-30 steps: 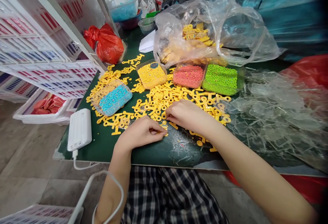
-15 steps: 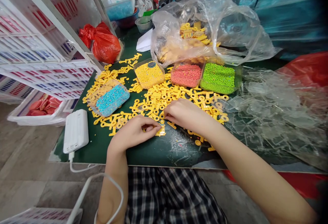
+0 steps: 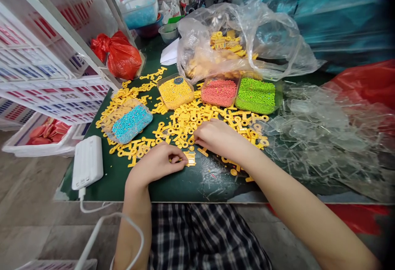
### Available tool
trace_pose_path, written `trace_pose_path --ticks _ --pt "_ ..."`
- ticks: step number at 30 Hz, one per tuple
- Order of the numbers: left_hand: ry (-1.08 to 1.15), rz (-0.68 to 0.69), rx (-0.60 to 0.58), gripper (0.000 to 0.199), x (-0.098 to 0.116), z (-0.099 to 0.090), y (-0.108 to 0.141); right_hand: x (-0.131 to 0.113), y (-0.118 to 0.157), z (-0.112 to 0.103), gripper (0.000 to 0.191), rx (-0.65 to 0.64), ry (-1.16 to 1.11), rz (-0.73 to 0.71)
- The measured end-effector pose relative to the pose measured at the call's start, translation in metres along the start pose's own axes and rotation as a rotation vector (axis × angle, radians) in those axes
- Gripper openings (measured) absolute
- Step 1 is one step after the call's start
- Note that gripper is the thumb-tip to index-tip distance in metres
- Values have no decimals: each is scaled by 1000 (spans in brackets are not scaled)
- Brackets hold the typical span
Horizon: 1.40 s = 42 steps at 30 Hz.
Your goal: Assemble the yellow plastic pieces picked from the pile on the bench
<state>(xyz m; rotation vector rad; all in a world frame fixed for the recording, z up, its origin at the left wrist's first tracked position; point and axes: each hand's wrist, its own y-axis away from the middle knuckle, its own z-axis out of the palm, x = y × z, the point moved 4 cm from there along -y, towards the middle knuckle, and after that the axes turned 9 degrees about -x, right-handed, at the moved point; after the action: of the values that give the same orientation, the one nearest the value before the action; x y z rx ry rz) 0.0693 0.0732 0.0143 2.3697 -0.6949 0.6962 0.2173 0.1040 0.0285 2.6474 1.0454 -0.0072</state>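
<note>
My left hand rests near the table's front edge, thumb and forefinger pinched at the left side of a small yellow plastic frame with a few blue bits across its top. Just right of it and slightly farther back, my right hand is closed, fingertips down at the edge of a heap of yellow plastic pieces with ringed ends. Whatever its fingers hold is hidden. Behind the heap stand clear tubs of yellow beads, pink beads and green beads. A tub of blue beads tilts on the pieces at left.
A clear bag with more yellow pieces lies at the back. Clear plastic pieces pile up at right. A white power bank with a cable sits at the left edge, near a red bag and stacked white crates.
The view has shifted slightly, so everything sits a little farther left. Both hands keep nearly the same places, and the left still pinches the yellow frame.
</note>
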Motion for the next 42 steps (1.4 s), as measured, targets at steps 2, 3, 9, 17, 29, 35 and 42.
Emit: trace_pose_path --ticks 2,3,9,17,29,35,42 --pt "-26 -8 6 18 2 -1 0 0 -1 1 17 22 28 5" --pt "-43 -16 5 17 3 -1 -1 -1 -1 1 17 39 41 6" --pt "-202 -82 -12 15 13 -1 -3 -4 -1 1 16 136 85 -29" --pt "-127 13 59 15 27 -44 -17 2 2 -5 15 242 90 3" --pt "-258 -423 815 25 -20 -102 -79 36 4 -23 20 339 13 241" --pt "-309 -277 956 36 -18 -95 -67 54 -40 -66 16 395 -182 253" --pt "-278 -186 963 37 -22 -88 -75 68 -105 -104 23 296 -218 100"
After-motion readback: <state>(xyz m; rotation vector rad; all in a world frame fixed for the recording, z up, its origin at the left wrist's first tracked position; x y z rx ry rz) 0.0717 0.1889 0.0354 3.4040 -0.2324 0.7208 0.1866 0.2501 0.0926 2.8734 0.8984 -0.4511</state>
